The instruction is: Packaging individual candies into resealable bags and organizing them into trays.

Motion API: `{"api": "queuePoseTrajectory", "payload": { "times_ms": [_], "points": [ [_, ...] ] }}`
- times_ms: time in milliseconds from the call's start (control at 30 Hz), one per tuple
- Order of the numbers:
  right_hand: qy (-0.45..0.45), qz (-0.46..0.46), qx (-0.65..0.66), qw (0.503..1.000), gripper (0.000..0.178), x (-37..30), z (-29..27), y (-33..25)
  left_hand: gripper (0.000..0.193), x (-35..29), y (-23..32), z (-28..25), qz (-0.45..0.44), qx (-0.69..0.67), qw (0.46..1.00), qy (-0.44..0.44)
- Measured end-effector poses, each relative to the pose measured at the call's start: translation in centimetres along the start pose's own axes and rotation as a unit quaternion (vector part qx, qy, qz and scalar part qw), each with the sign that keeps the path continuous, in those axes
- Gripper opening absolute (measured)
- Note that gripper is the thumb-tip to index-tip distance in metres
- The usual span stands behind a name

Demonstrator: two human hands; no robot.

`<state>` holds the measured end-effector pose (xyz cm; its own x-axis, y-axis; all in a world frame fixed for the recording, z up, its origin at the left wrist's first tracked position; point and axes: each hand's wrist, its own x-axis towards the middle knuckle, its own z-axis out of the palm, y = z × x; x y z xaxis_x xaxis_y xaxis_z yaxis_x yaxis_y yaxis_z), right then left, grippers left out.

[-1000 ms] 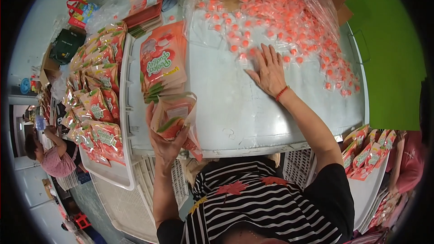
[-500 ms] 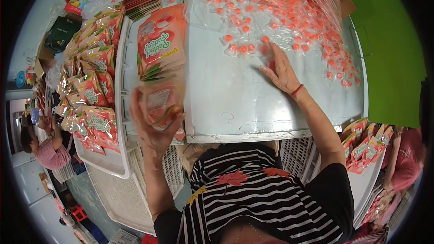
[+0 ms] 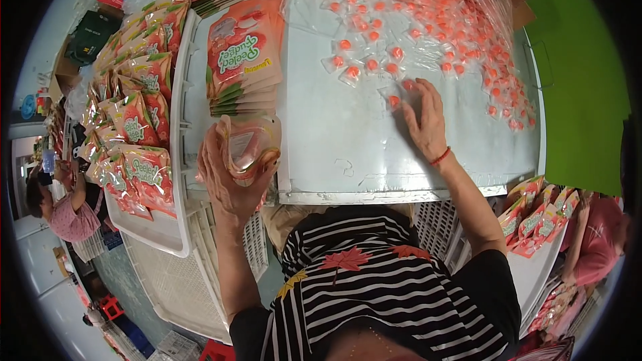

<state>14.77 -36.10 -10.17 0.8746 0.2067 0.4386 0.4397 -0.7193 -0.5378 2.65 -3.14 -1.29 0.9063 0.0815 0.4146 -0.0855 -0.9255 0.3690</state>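
The left hand (image 3: 227, 174) has lifted an open stand-up pouch (image 3: 249, 144) closer, fingers wrapped around it. The right hand (image 3: 422, 120) has slid leftward across the counter (image 3: 348, 154) – fingers spread flat on wrapped orange candies (image 3: 394, 100) – gathering some toward the pouch.

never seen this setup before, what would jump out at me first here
The spread of small clear sachets with orange-red pieces across the pale worktop, where the right hand lies flat on a few. Nearer, the left hand holds an open pouch, below a stack of printed pouches.
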Motion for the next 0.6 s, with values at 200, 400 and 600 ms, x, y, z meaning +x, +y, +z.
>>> {"api": "queuePoseTrajectory", "payload": {
  "times_ms": [200, 400, 600],
  "points": [
    [-0.018, -0.074, -0.089, 0.993, 0.063, 3.1, 1.4, -1.3, 0.098, 0.5, 0.2, 0.4, 0.029, 0.002, 1.000, 0.009],
    [-0.115, -0.073, -0.191, 0.972, 0.072, 5.3, 2.6, 2.3, 0.100, 0.0, 0.1, 0.2, 0.019, 0.005, 1.000, 0.011],
    [-0.121, -0.122, -0.090, 0.981, 0.069, 5.0, 3.4, -0.1, 0.101, -0.1, -0.3, 0.6, 0.004, -0.005, 1.000, 0.000]
  ]
}}
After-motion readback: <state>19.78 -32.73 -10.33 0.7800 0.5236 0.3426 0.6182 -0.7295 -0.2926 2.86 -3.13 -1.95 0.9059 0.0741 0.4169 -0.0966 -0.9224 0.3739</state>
